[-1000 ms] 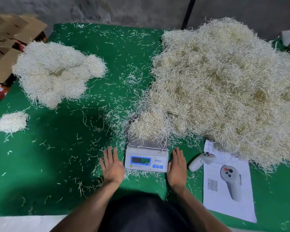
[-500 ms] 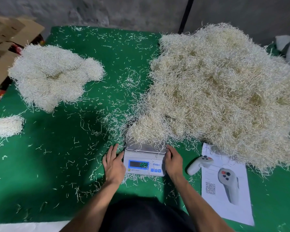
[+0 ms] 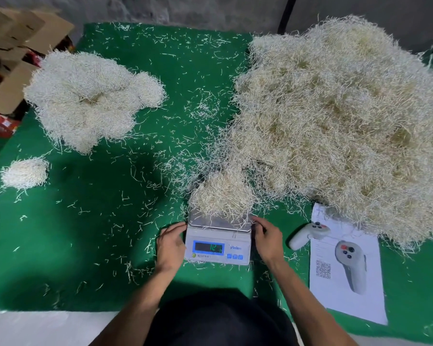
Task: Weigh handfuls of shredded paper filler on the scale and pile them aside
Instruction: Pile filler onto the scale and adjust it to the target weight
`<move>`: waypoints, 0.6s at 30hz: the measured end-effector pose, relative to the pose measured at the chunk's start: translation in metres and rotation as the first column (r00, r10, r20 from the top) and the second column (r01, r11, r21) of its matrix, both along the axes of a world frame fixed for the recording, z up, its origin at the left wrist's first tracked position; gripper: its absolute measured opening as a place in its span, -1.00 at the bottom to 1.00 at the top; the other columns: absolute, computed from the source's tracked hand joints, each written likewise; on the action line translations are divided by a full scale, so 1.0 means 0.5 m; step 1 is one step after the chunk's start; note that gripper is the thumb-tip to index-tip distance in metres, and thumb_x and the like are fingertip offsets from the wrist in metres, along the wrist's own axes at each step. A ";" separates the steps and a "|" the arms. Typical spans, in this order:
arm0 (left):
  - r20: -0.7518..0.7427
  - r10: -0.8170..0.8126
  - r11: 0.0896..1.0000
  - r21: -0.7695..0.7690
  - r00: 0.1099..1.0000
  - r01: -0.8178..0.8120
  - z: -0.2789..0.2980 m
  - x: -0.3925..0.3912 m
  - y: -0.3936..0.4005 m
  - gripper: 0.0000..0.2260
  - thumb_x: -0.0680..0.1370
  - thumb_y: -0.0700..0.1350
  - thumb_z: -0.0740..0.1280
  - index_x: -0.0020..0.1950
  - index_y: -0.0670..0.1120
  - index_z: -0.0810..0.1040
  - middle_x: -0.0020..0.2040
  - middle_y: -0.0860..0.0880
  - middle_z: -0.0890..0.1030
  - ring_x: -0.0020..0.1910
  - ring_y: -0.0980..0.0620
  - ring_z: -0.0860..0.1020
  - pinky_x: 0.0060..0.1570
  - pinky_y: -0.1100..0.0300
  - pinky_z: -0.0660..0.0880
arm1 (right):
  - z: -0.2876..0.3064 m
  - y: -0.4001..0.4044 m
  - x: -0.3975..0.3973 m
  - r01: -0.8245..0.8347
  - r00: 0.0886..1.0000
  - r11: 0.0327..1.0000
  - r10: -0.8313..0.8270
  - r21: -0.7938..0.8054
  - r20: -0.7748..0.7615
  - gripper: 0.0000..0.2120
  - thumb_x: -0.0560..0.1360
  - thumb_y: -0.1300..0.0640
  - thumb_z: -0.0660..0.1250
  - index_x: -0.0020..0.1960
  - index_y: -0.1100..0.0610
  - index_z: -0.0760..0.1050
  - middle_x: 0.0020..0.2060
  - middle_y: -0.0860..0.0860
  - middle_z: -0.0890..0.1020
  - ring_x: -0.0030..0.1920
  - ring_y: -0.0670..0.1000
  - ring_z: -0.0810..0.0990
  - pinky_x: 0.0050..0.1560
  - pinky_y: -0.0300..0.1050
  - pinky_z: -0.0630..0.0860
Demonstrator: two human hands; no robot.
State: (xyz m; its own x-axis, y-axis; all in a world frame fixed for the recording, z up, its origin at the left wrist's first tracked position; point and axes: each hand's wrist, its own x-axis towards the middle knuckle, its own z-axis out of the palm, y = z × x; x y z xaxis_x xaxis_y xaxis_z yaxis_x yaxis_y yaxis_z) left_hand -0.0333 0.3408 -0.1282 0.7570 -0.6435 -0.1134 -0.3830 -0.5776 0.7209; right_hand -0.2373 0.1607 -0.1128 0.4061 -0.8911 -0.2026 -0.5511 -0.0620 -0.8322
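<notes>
Filler on the scale (image 3: pixel 218 242): a clump of shredded paper (image 3: pixel 221 193), thin cream strands, tangled and springy, heaped on the steel pan toward its back edge. Scale body is white plastic, boxy, with a blue-framed display lit; digits are too blurred to read.

Your left hand (image 3: pixel 170 244) is against the scale's left side, fingers curled round the edge. Your right hand (image 3: pixel 266 237) is at the right side, fingers bent in at the pan's corner; both look clamped on the scale body. A second ago both lay flat on the table beside it, fingers straight, so you've closed in, and the scale now sits a little clear of the bulk.

Bulk heap (image 3: pixel 335 116) fills the right of the table (image 3: pixel 85 245), yellowish, coarse, its near edge just behind the weighed clump. Weighed pile (image 3: pixel 85 98) is far left, whiter, lumpy. A small separate mound (image 3: pixel 24 173) lies near the left edge. Loose strands are scattered all over the green felt-like cover.

Right of the scale: a white controller (image 3: pixel 308 233) resting half on a printed sheet (image 3: pixel 345 270) with a QR code. Cardboard boxes (image 3: pixel 13 46) sit off the table's left corner.
</notes>
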 end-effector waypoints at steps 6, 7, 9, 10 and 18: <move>-0.134 0.151 0.950 -0.253 0.979 -0.181 0.141 0.054 -0.142 -0.71 0.67 0.12 0.18 0.28 -0.04 0.37 0.16 0.02 0.49 0.06 0.12 0.51 -0.01 0.04 0.52 | 0.086 -0.082 0.069 0.241 0.952 0.970 -0.240 0.020 0.188 -0.78 0.72 0.01 0.18 0.22 0.06 0.55 -0.23 -0.02 0.64 -0.41 -0.17 0.54 -0.44 -0.23 0.51; -0.214 0.084 0.959 -0.248 0.973 -0.137 0.163 0.054 -0.172 -0.59 0.65 0.21 0.20 0.38 -0.01 0.31 0.27 0.01 0.49 0.13 0.14 0.52 0.02 0.07 0.52 | 0.098 -0.091 0.085 0.161 0.974 0.987 -0.163 0.028 0.155 -0.81 0.71 0.05 0.19 0.19 0.05 0.55 -0.26 -0.04 0.62 -0.44 -0.20 0.53 -0.43 -0.23 0.52; -0.344 -0.080 0.981 -0.194 0.936 0.012 0.190 0.042 -0.224 -0.39 0.60 0.31 0.25 0.56 0.10 0.20 0.51 0.00 0.36 0.36 0.08 0.44 0.27 0.01 0.45 | 0.120 -0.093 0.116 0.002 0.997 0.997 -0.008 0.079 0.080 -0.86 0.69 0.18 0.22 0.14 0.02 0.53 -0.27 -0.03 0.60 -0.52 -0.21 0.48 -0.51 -0.28 0.47; -0.354 -0.153 0.982 -0.158 0.923 0.102 0.196 0.033 -0.243 -0.33 0.58 0.32 0.29 0.59 0.08 0.18 0.57 0.01 0.30 0.43 0.06 0.37 0.36 0.03 0.35 | 0.131 -0.088 0.129 -0.048 0.995 0.990 0.035 0.134 0.091 -0.87 0.68 0.24 0.23 0.07 0.05 0.51 -0.30 -0.01 0.59 -0.54 -0.20 0.44 -0.52 -0.25 0.43; -0.630 -0.039 0.990 -0.129 0.775 -0.055 0.217 0.033 -0.300 -0.03 0.37 0.46 0.39 0.63 0.02 0.16 0.62 -0.09 0.20 0.50 -0.07 0.31 0.45 -0.02 0.27 | 0.224 -0.087 0.171 -0.170 0.940 0.965 0.098 0.202 0.325 -0.77 0.67 0.27 0.20 0.13 -0.06 0.45 -0.40 -0.04 0.43 -0.42 -0.05 0.34 -0.48 -0.34 0.33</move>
